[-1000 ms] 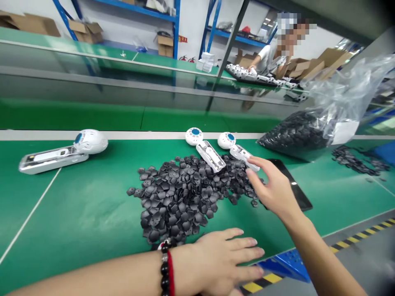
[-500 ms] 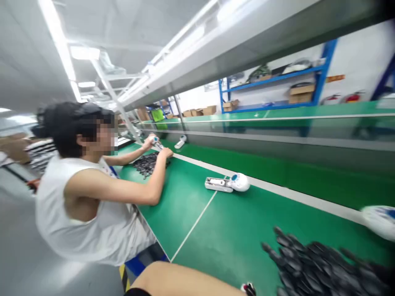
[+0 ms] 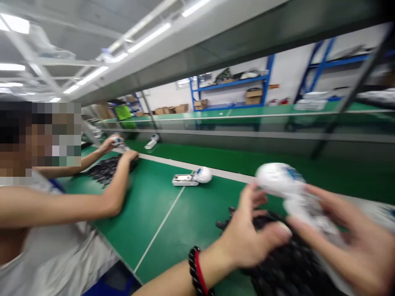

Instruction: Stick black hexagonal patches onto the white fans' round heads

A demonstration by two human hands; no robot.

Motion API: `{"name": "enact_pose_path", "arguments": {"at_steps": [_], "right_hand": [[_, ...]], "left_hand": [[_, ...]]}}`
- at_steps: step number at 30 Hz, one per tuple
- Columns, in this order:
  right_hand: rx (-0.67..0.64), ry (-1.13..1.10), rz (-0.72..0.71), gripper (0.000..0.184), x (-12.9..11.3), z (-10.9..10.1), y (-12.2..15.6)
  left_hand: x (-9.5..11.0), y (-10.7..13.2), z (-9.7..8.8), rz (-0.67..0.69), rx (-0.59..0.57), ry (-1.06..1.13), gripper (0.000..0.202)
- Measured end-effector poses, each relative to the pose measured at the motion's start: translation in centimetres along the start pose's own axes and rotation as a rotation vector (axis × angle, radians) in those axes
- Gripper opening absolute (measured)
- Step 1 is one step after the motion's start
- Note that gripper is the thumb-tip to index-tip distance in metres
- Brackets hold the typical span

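A white, glossy plastic device (image 3: 279,181), with a rounded head and a narrow body, is gripped at the body by the right hand (image 3: 354,242) and held above a pile (image 3: 286,265) of matte black pieces on the table (image 3: 160,197). The left hand (image 3: 249,230) is loosely open beside the head, thumb apart; whether its fingertips touch cannot be told through the blur. A second device (image 3: 191,179) is laid near the table's far edge, its slotted body exposed. In the frame of one second before, no device was held up; half a second before, neither hand was shown.
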State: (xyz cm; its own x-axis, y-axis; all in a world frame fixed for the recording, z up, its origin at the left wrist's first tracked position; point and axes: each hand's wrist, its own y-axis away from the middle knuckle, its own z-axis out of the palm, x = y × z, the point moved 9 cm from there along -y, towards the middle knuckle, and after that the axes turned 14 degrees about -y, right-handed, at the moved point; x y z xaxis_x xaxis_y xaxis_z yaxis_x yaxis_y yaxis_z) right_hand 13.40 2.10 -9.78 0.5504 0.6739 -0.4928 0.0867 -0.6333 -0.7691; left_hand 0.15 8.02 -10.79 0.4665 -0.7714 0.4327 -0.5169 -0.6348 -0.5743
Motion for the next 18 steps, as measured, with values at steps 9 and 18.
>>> {"name": "enact_pose_path", "arguments": {"at_steps": [9, 18], "right_hand": [[-0.382, -0.008, 0.639, 0.045, 3.2, 0.3, 0.3], [-0.555, 0.343, 0.718, 0.022, 7.4, 0.4, 3.4]], "left_hand": [[1.3, -1.9, 4.0, 0.02, -0.161, 0.584, 0.043], [11.6, -3.6, 16.3, 0.083, -0.304, 0.663, 0.037]]}}
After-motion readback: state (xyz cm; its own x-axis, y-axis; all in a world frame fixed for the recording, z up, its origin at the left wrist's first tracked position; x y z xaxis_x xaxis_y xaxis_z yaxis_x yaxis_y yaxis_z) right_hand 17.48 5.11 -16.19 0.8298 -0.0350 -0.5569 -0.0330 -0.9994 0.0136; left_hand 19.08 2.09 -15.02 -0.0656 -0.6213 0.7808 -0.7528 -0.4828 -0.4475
